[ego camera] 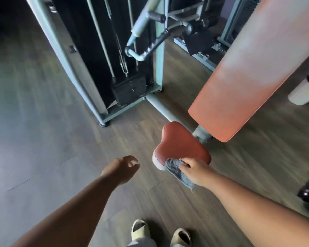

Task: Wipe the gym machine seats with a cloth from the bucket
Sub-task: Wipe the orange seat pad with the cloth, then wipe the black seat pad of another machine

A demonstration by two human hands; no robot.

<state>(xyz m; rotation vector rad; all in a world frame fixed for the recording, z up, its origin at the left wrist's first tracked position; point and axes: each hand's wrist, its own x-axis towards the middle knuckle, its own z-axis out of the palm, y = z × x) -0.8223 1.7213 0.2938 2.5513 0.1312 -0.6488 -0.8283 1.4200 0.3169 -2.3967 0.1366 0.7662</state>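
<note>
Red vinyl seat (181, 146) is where we're at right now, with our right hand (194, 171) bunching the grey cloth (177, 171) against the near edge of it, fingers curled over the fabric so the grip is holding the cloth. Left hand (122, 168) just hangs out over the wood floor (43, 139), loosely curled with nothing in it. Backrest (253, 68) above looks untouched to us, though the blur makes it hard to say. Biggest risk we see: half the cloth dangles off the seat edge, so a quick swipe could drag it off and miss the top surface entirely. Bucket isn't in view, so re-wetting means a walk.
</note>
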